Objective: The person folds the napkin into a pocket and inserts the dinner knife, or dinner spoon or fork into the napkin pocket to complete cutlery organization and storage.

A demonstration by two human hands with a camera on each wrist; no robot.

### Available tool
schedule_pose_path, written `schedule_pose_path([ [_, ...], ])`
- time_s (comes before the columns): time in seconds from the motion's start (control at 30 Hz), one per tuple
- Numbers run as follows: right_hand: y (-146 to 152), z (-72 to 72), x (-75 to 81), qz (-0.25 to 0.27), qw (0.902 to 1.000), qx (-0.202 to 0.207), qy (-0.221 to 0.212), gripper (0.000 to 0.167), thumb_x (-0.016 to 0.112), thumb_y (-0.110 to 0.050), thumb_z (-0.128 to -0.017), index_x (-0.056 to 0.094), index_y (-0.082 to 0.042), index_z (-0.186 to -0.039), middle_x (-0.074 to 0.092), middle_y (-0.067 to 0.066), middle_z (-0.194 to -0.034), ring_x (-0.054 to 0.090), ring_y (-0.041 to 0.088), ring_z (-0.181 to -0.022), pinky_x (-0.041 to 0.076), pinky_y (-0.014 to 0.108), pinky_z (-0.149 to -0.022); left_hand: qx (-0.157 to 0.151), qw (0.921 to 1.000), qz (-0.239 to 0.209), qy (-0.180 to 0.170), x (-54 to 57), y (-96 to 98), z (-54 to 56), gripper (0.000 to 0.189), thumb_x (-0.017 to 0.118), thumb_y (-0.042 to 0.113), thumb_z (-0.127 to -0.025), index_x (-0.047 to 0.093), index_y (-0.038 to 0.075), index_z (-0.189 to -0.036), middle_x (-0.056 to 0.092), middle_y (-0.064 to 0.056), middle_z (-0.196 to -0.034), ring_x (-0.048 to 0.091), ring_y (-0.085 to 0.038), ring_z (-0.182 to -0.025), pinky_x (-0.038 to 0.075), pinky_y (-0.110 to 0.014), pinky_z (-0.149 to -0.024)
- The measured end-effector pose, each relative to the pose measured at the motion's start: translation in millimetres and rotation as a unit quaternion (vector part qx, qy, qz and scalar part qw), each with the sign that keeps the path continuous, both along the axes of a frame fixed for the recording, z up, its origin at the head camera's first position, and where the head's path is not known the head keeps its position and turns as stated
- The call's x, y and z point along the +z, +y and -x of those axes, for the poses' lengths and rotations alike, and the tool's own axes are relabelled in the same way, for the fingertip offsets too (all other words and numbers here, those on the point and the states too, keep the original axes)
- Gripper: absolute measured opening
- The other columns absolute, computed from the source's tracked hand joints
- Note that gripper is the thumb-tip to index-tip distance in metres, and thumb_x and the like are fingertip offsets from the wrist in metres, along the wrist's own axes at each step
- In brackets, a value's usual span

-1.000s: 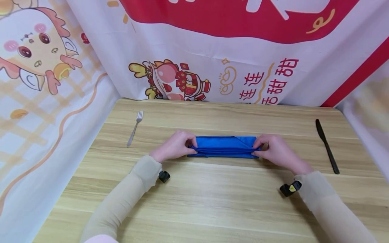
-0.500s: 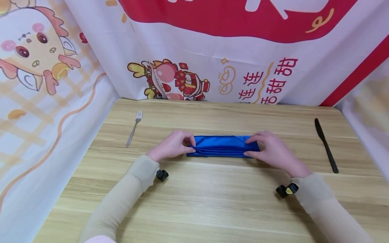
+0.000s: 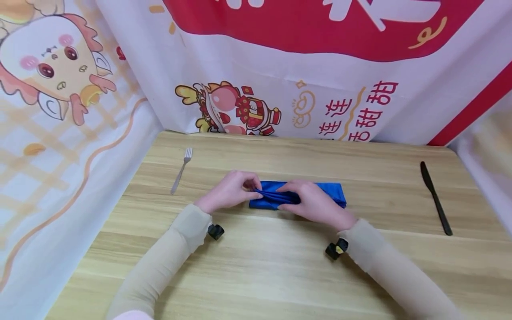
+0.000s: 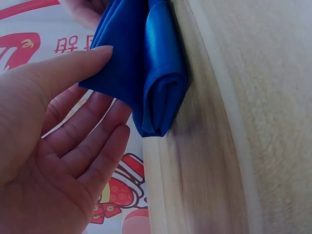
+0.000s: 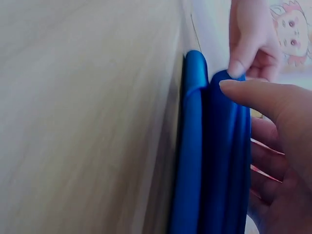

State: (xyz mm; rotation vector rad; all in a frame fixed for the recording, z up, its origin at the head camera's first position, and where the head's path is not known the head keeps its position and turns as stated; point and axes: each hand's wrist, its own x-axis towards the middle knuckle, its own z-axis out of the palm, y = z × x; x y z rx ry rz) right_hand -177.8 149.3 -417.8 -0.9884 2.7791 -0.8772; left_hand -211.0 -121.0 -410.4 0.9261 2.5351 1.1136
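Note:
A blue satiny cloth napkin (image 3: 332, 191), folded into a long narrow strip, lies across the middle of the table. My left hand (image 3: 233, 190) pinches its raised fold at the left end. In the left wrist view, the thumb presses on one face of the napkin (image 4: 163, 44) with the fingers behind it, and the rolled layers show at its end. Around the same raised fold, near the strip's middle, my right hand (image 3: 314, 201) holds with thumb and fingers on opposite sides. The right wrist view shows the napkin's pleats (image 5: 222, 161) running lengthwise beside the right thumb (image 5: 258, 95).
On the wooden table (image 3: 260, 266), a silver fork (image 3: 181, 171) lies to the left and a black knife (image 3: 436, 198) to the right. A printed white and red curtain (image 3: 240, 58) hangs along the back edge, with another printed cloth (image 3: 60, 146) on the left side.
My right hand has slid left along the napkin from its right end to about the middle. The left hand stays at the left end. The head view has shifted slightly.

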Motion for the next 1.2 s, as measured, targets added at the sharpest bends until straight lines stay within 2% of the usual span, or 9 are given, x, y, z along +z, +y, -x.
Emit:
schedule_pose_path([
  [0.3, -18.7, 7.2, -7.6, -0.001, 0.9998, -0.013, 0.016, 0.03, 0.073, -0.031, -0.097, 0.075, -0.011, -0.12, 0.073, 0.003, -0.115, 0.07, 0.015, -0.101, 0.056, 0.039, -0.09, -0.001, 0.9997, -0.018, 0.017, -1.4, 4.7, 2.5, 0.009, 0.076, 0.022, -0.095, 0.071, 0.016, -0.1, 0.07, 0.007, -0.092, 0.065, -0.01, -0.083, 0.055, -0.029, -0.078],
  [0.43, -18.1, 10.9, -9.5, 0.014, 0.9996, -0.024, 0.01, 0.023, 0.071, -0.028, -0.098, 0.077, -0.012, -0.114, 0.075, 0.001, -0.108, 0.07, 0.013, -0.094, 0.057, 0.038, -0.085, 0.016, 0.9997, -0.014, 0.009, 2.4, 4.9, 1.1, 0.033, 0.081, 0.025, -0.091, 0.07, 0.011, -0.119, 0.072, 0.003, -0.104, 0.066, -0.011, -0.093, 0.055, -0.034, -0.086],
  [0.53, -15.8, 14.4, -10.3, 0.023, 0.9988, -0.042, -0.013, 0.019, 0.07, -0.028, -0.099, 0.077, -0.014, -0.11, 0.074, -0.004, -0.101, 0.068, 0.01, -0.086, 0.057, 0.037, -0.083, 0.039, 0.9989, -0.026, 0.005, 5.5, 2.0, -1.7, 0.052, 0.085, 0.027, -0.086, 0.065, 0.01, -0.132, 0.07, -0.001, -0.118, 0.065, -0.014, -0.103, 0.053, -0.041, -0.093],
  [0.63, -12.9, 18.8, -11.8, 0.04, 0.9958, -0.064, -0.053, 0.017, 0.067, -0.028, -0.101, 0.074, -0.015, -0.109, 0.072, -0.005, -0.098, 0.065, 0.011, -0.083, 0.056, 0.036, -0.082, 0.054, 0.9974, -0.046, 0.012, 7.1, -1.6, -4.7, 0.054, 0.087, 0.024, -0.084, 0.065, 0.011, -0.131, 0.069, -0.001, -0.123, 0.064, -0.017, -0.108, 0.051, -0.046, -0.096],
  [0.7, -10.6, 22.2, -12.8, 0.057, 0.992, -0.079, -0.08, 0.017, 0.065, -0.027, -0.103, 0.073, -0.014, -0.11, 0.071, -0.004, -0.096, 0.063, 0.013, -0.082, 0.055, 0.036, -0.081, 0.052, 0.9971, -0.05, 0.022, 6.8, -3.5, -6.6, 0.052, 0.088, 0.023, -0.083, 0.067, 0.011, -0.128, 0.068, 0.001, -0.123, 0.064, -0.019, -0.11, 0.051, -0.045, -0.098],
  [0.8, -6.6, 27.5, -14.0, 0.087, 0.9855, -0.098, -0.108, 0.017, 0.062, -0.023, -0.104, 0.071, -0.01, -0.111, 0.067, -0.002, -0.084, 0.059, 0.017, -0.072, 0.05, 0.034, -0.071, 0.038, 0.9983, -0.03, 0.031, 5.9, -5.6, -9.6, 0.048, 0.088, 0.025, -0.083, 0.069, 0.012, -0.125, 0.068, 0.003, -0.122, 0.064, -0.018, -0.11, 0.05, -0.041, -0.099],
  [0.97, -2.4, 32.5, -15.8, 0.109, 0.9764, -0.12, -0.142, 0.019, 0.059, -0.022, -0.105, 0.069, -0.007, -0.112, 0.05, 0.0, -0.064, 0.045, 0.019, -0.055, 0.035, 0.032, -0.055, 0.006, 0.9993, 0.032, 0.015, -1.2, -5.7, -11.8, 0.043, 0.083, 0.03, -0.088, 0.071, 0.015, -0.127, 0.067, 0.005, -0.126, 0.062, -0.014, -0.112, 0.05, -0.037, -0.098],
  [1.1, -2.3, 33.4, -17.0, 0.111, 0.9734, -0.126, -0.156, 0.02, 0.059, -0.023, -0.105, 0.069, -0.008, -0.113, 0.048, 0.0, -0.064, 0.043, 0.019, -0.054, 0.034, 0.032, -0.055, -0.008, 0.9979, 0.063, 0.007, -6.5, -3.4, -9.4, 0.035, 0.077, 0.025, -0.094, 0.072, 0.014, -0.127, 0.068, 0.001, -0.126, 0.062, -0.015, -0.108, 0.051, -0.036, -0.096],
  [1.2, -2.6, 33.7, -17.9, 0.116, 0.9716, -0.129, -0.161, 0.019, 0.059, -0.024, -0.105, 0.069, -0.009, -0.113, 0.048, 0.0, -0.065, 0.044, 0.02, -0.055, 0.034, 0.033, -0.056, -0.011, 0.9964, 0.083, 0.012, -9.0, -1.7, -7.1, 0.03, 0.077, 0.019, -0.094, 0.074, 0.013, -0.124, 0.07, 0.001, -0.123, 0.062, -0.015, -0.107, 0.05, -0.036, -0.095],
])
